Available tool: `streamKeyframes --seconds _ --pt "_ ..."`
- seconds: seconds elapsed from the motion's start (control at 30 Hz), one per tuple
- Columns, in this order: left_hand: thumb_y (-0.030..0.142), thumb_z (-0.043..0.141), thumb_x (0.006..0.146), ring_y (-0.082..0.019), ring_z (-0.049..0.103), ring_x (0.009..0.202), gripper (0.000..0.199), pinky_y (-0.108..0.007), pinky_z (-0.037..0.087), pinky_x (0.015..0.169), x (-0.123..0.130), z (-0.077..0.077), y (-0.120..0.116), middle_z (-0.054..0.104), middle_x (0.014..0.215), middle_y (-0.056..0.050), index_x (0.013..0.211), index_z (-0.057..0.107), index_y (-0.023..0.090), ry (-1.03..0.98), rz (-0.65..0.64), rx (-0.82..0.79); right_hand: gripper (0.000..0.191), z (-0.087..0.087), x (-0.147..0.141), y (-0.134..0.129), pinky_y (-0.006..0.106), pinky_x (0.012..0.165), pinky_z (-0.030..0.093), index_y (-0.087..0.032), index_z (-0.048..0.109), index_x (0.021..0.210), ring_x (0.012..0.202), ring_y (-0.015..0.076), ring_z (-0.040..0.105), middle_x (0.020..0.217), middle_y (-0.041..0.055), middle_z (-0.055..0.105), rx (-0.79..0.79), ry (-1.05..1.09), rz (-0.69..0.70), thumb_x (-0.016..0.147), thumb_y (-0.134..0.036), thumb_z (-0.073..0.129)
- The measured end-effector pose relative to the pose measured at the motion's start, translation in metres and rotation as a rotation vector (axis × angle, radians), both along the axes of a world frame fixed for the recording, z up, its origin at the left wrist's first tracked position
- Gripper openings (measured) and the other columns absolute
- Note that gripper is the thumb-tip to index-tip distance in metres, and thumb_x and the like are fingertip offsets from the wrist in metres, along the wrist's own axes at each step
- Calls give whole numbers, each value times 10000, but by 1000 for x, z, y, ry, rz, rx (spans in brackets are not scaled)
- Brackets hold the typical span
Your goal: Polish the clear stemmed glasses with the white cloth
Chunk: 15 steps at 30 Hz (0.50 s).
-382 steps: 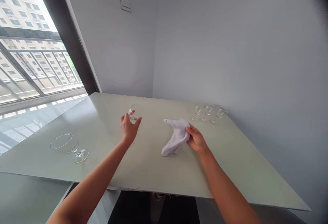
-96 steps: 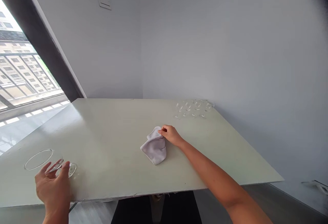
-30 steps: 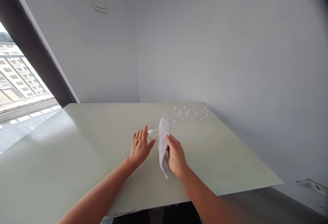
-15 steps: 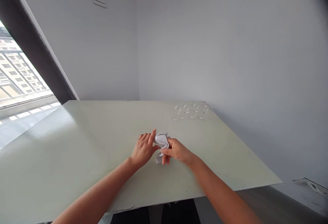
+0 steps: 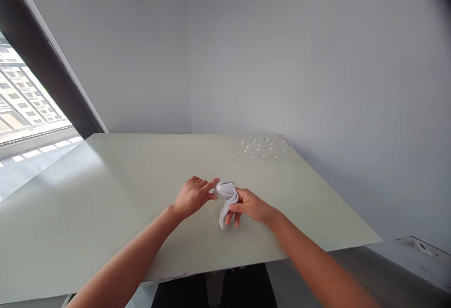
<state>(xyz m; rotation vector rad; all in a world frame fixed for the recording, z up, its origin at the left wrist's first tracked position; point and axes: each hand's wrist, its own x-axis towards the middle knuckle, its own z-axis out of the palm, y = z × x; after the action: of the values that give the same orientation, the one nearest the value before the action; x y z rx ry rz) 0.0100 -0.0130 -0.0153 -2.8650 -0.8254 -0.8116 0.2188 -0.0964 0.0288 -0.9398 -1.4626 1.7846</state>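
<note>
Left hand (image 5: 193, 198) narrow, fingertips on the bare end of a wine glass (image 5: 218, 189), mid-table. Right hand (image 5: 249, 208) closed around the white cloth (image 5: 225, 219) wrapping that glass, cloth tail toward 6 o'clock. Other wine glasses (image 5: 264, 147) clustered at 1 o'clock on the pale table (image 5: 105, 204).

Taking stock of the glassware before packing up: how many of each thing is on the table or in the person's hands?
Glasses at the back: 4 (faint, so the count is approximate)
Glass in the cloth: 1
Cloth: 1
Total: 6
</note>
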Motion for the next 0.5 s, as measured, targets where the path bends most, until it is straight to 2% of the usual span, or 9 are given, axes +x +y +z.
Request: streamKeyframes --seconds 0.1,0.2,0.23,0.3,0.4,0.43,0.47,0.5 --pt "415 370 877 -131 526 591 399 -301 359 689 6 -1 -6 564 613 -6 1202 469 206 5 59 59 352 -11 -3 3 255 508 497 -131 519 1018 676 184 651 731 58 657 59 -74 -149 757 -358 579" --pt "422 362 878 -123 510 573 402 -288 350 672 10 4 -11 556 599 -4 1183 489 193 -7 71 3 339 -15 -3 4 276 529 501 -127 535 995 654 186 646 682 52 659 78 -92 -184 752 -357 590" --pt "438 357 875 -121 505 570 411 -279 351 661 9 8 -12 554 596 0 1179 492 198 -7 64 -70 325 -14 -2 3 281 542 500 -129 546 977 647 182 643 667 47 660 81 -111 -170 749 -355 597" --pt "479 339 866 -110 493 554 424 -247 353 616 6 18 -13 550 593 13 1145 516 213 22 -4 -330 284 -11 2 1 281 564 492 -138 575 911 633 174 638 653 34 661 85 -164 -116 727 -347 626" --pt "525 310 852 -89 474 522 448 -200 345 525 1 36 -11 550 600 17 981 592 202 146 -226 -819 231 -8 8 -3 262 549 468 -147 593 783 599 170 635 632 14 655 75 -211 -31 684 -340 672" --pt "527 297 853 -87 478 520 460 -195 347 510 1 41 -10 556 608 13 931 604 194 181 -273 -915 229 -9 9 -3 257 536 461 -148 592 761 590 171 635 622 10 651 72 -202 -29 678 -343 678" --pt "519 287 858 -90 488 530 461 -197 354 511 1 44 -10 569 627 7 912 607 192 190 -276 -936 233 -10 9 -3 252 522 456 -148 589 754 581 170 634 614 8 647 68 -180 -51 678 -349 678" --pt "503 287 864 -100 506 557 445 -207 368 531 3 46 -12 585 658 -2 931 603 197 167 -226 -871 240 -13 9 -2 248 507 452 -147 587 761 571 169 634 611 8 645 61 -146 -94 682 -356 674"
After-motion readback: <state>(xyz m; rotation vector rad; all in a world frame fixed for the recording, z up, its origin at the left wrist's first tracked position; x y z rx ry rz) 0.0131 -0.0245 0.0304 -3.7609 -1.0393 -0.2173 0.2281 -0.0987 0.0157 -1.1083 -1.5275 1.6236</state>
